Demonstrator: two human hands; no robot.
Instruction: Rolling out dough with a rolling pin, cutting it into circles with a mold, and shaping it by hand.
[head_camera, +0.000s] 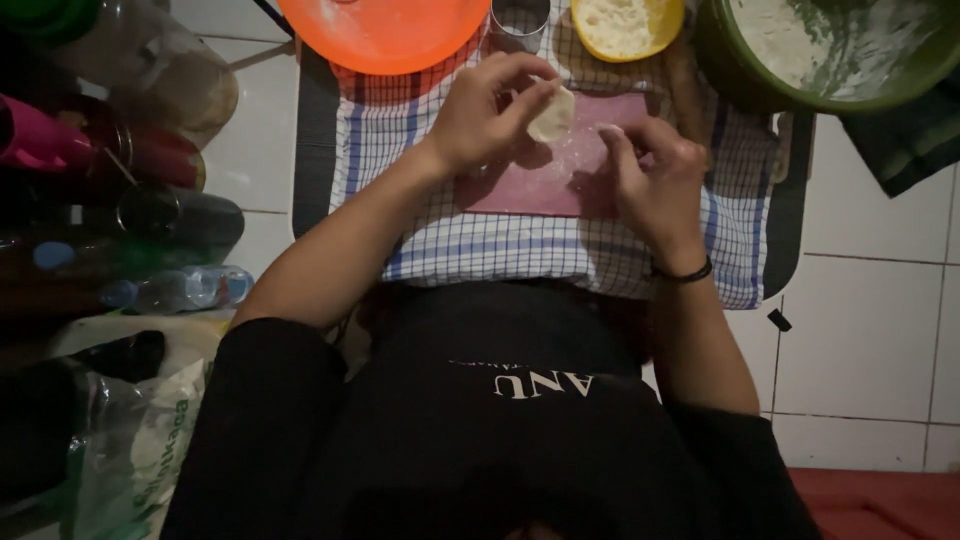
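Observation:
My left hand (490, 110) pinches a small round disc of pale dough (552, 115) and holds it just above a pink board (565, 175) dusted with flour. My right hand (655, 175), with a black band at the wrist, rests on the right side of that board, fingers curled and nothing visibly in them. The board lies on a blue and white checked cloth (480, 245) spread on a dark tray.
At the top stand an orange plate (385, 30), a metal ring cutter (520, 22), a yellow bowl of flour (628, 25) and a green floury bowl (830, 55). Bottles (150, 215) and a plastic bag (150, 430) crowd the left. White tiled floor lies to the right.

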